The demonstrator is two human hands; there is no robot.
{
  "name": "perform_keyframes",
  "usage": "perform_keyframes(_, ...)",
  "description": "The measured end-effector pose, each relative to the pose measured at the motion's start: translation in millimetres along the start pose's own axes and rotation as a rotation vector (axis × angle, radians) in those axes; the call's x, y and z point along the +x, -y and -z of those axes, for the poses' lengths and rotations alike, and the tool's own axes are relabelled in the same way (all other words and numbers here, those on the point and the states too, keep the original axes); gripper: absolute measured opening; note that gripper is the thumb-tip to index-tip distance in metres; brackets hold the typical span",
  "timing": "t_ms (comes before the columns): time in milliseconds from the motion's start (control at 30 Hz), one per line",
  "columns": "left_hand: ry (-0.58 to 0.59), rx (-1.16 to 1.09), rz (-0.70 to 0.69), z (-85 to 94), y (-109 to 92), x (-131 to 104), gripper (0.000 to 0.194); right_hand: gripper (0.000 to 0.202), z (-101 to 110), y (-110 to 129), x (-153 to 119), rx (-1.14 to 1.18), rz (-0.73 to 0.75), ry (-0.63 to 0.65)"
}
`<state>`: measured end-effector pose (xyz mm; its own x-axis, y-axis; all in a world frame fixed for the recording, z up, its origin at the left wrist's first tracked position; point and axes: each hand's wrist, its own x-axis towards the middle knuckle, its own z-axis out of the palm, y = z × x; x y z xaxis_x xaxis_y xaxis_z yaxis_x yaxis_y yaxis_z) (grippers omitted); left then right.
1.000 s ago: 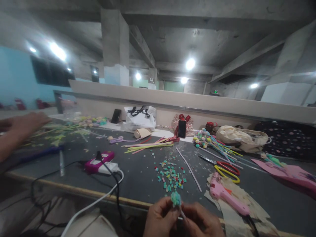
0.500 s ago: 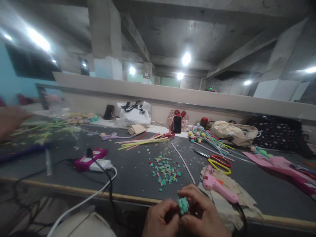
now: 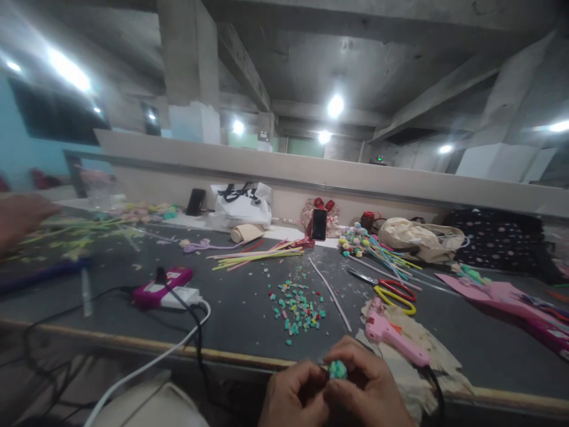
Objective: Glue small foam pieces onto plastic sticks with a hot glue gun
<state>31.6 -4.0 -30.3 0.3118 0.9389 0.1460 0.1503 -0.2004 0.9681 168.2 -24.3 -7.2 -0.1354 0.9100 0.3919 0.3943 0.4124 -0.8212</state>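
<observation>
At the table's front edge, my left hand [image 3: 296,394] and my right hand [image 3: 367,382] meet around a small green, bumpy ball [image 3: 338,370]. The fingers of both hands are closed on it from either side, so much of it is hidden. Just beyond them, a loose scatter of small green, pink, red and yellow pieces [image 3: 300,311] lies on the dark table [image 3: 240,332]. A pale lilac stick [image 3: 329,295] lies beside the scatter. To the right, a pink glue gun [image 3: 393,336] rests on crumpled, stained paper [image 3: 440,367].
Scissors [image 3: 384,287] with red and yellow handles lie behind the glue gun. Fuzzy sticks [image 3: 255,257] and a purple power strip [image 3: 164,286] with cables are on the left. A phone [image 3: 319,224] stands at the back. Another person's hand [image 3: 26,216] is at far left.
The green ball has shifted slightly right and turned between my fingers. Both hands have moved a little with it. The other person's hand at far left has shifted slightly.
</observation>
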Motion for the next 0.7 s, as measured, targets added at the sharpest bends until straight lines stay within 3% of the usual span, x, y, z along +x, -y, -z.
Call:
perform_keyframes(67,0.021,-0.063,0.042,2.2,-4.6,-1.1,0.019,0.017,-0.2,0.0,-0.4,0.018,-0.065,-0.009)
perform_keyframes(167,0.075,-0.199,0.091,4.7,-6.4,-0.6,0.02,0.043,0.9,-1.3,-1.8,0.09,-0.151,0.039)
perform_keyframes(267,0.122,-0.326,0.166,3.4,-0.4,2.3,0.027,0.055,3.1,-4.0,-2.8,0.122,-0.15,0.1)
perform_keyframes(467,0.215,-0.454,0.193,-1.1,7.5,4.9,0.032,0.038,4.3,6.6,2.7,0.09,-0.181,0.096)
perform_keyframes(700,0.176,-0.331,0.206,-1.7,8.1,5.8,0.035,0.019,2.0,12.6,3.3,-0.069,-0.188,0.048)
